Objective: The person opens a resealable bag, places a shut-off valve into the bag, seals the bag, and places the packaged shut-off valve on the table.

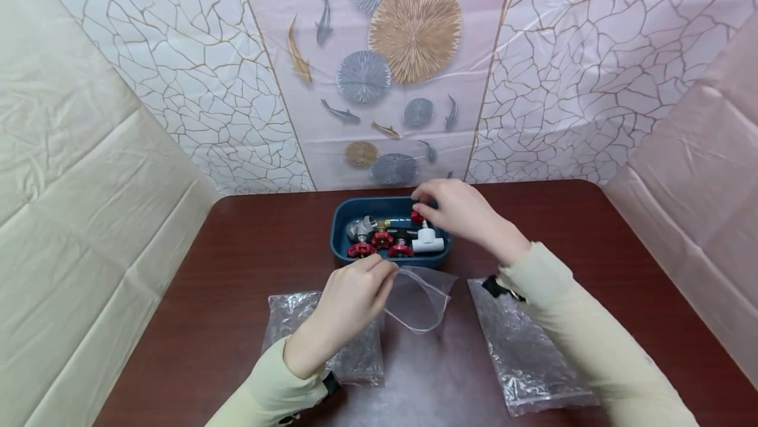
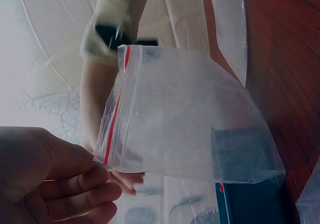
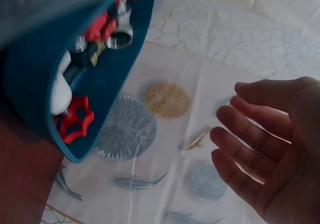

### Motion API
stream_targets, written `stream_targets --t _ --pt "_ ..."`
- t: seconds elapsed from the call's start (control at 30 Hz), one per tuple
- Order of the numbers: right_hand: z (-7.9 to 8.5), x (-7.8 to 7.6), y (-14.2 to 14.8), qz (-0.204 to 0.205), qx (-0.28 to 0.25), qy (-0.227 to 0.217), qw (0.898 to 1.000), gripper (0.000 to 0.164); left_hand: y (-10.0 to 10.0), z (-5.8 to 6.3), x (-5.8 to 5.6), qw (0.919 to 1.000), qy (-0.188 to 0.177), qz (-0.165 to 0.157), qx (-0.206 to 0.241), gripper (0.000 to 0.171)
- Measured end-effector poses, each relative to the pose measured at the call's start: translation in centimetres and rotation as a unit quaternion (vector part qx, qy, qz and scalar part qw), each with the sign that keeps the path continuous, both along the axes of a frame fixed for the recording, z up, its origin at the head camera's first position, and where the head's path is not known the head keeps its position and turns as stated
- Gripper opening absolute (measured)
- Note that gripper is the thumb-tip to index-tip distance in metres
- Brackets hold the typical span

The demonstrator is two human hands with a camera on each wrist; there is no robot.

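My left hand [image 1: 359, 282] pinches a clear zip bag [image 2: 175, 114] by a corner of its red-striped mouth; the bag hangs just in front of a blue bin [image 1: 340, 229]. My right hand [image 1: 453, 210] is over the bin's right back corner, and its loosely bent fingers hold nothing in the right wrist view. Inside the bin lie several valves with red handwheels, among them a red handwheel [image 3: 76, 120] at one end. A white tee-shaped piece [image 1: 428, 241] sits at the bin's right side, with metal fittings [image 1: 362, 227] at the left.
One flat clear plastic bag [image 1: 358, 358] lies on the dark red table [image 1: 225, 269], partly beneath my left forearm. More clear bags [image 1: 527, 348] lie on the right under my right forearm. A patterned cloth backdrop [image 1: 385, 137] stands behind the table's back edge.
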State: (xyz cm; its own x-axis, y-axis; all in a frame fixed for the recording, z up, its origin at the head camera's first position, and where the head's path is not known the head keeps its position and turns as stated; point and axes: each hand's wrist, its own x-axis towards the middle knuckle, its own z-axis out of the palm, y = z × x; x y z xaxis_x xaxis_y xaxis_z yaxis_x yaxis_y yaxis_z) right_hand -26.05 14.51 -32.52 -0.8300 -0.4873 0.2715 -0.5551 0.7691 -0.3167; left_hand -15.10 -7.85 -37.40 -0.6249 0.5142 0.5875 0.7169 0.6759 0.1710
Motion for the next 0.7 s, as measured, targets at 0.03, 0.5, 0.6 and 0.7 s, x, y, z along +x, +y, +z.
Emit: stream_targets --t 0.03,0.5,0.6,0.7 --pt "0.3 -0.9 -0.2 0.0 0.0 -0.018 1.0 0.022 0.0 0.0 0.0 1.0 0.0 0.0 -0.001 0.008" --pt "1.1 -6.6 -3.2 0.025 0.051 -0.113 0.992 0.025 0.2 0.1 0.1 1.0 0.003 -0.003 -0.003 0.007" --pt "-0.6 -7.1 -3.7 0.029 0.066 -0.142 0.987 0.027 0.2 0.0 0.1 0.9999 0.007 -0.006 -0.005 0.007" --pt "-2.5 -7.4 -4.1 0.029 0.08 -0.177 0.98 0.03 0.3 -0.1 0.2 0.9999 0.012 -0.008 -0.004 0.007"
